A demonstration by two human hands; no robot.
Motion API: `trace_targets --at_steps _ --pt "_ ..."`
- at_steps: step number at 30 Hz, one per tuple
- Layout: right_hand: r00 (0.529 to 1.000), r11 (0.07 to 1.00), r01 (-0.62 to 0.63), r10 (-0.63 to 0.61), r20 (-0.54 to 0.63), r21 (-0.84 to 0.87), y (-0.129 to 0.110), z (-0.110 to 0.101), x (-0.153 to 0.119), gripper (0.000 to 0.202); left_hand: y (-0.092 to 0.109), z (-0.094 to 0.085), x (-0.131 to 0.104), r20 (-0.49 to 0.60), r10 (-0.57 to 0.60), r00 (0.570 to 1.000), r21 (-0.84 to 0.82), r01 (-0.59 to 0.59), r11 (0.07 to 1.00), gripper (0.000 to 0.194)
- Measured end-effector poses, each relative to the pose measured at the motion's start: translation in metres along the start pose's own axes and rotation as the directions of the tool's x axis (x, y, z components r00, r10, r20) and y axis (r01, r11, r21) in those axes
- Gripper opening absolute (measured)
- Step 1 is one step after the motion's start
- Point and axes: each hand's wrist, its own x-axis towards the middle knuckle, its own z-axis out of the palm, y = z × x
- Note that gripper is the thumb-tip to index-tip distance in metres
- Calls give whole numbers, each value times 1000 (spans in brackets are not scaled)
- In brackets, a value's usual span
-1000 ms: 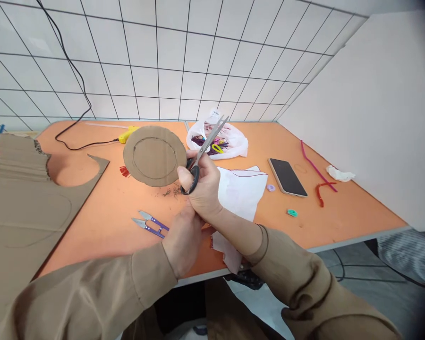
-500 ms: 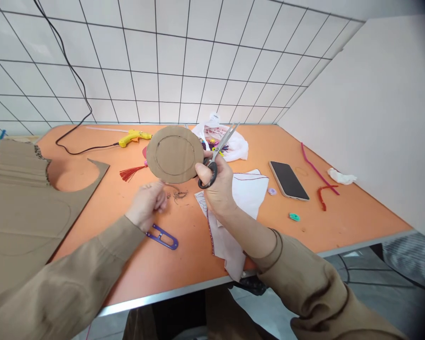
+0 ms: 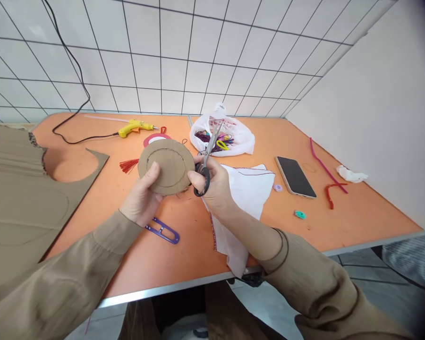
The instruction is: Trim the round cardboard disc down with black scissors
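While the cardboard disc (image 3: 175,172) is pinched at its left edge by the half-curled left hand (image 3: 141,196), above the orange table (image 3: 194,250), black-handled scissors (image 3: 206,158) are gripped in the mostly closed right hand (image 3: 214,186), blades pointing up toward the plastic bag (image 3: 246,139).

Centre: left hand (image 3: 141,200) grips round brown cardboard disc (image 3: 168,170); right hand (image 3: 214,186) holds black-handled metal scissors (image 3: 207,163). Yellow glue gun (image 3: 134,127) upper left.

The single head view looks forward and down from the wearer's head; the hands (image 3: 177,189) sit near, the tiled wall (image 3: 170,56) beyond the table (image 3: 194,255)
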Motion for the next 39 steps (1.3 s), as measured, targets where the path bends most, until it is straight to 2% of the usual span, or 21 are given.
trace_targets --at_steps 4,7,9,12,15,18,21,26,30,39 --pt "997 999 -46 44 67 23 1 -3 -2 16 -1 -2 2 -156 13 988 -16 -16 1000 28" --pt "990 995 -94 91 104 26 -3 -7 -7 21 2 -2 2 -214 36 976 -22 -42 999 22" --pt "989 997 -82 81 122 7 -9 -9 -12 23 4 -1 2 -266 46 963 -28 -56 998 19" --pt "969 996 -90 84 231 17 -19 -12 -22 26 7 -1 2 -314 55 948 -32 -69 997 15" --pt "916 975 -212 177 360 61 -27 -14 -32 34 9 -3 3 -321 82 944 -15 -91 996 13" --pt "855 945 -323 268 444 51 -30 -15 -39 41 9 -6 5 -335 98 937 5 -103 995 20" --pt "803 922 -386 326 499 18 -28 -16 -42 43 10 -8 7 -370 101 924 -10 -113 994 21" --pt "752 893 -449 375 543 5 -28 -16 -42 48 9 -8 8 -382 141 913 -27 -163 986 26" --pt "731 886 -464 392 558 -16 -31 -15 -42 48 7 -9 8 -377 160 912 -21 -181 983 25" --pt "741 888 -459 396 542 -22 -29 -15 -43 48 8 -8 7 -343 181 922 -26 -202 979 24"
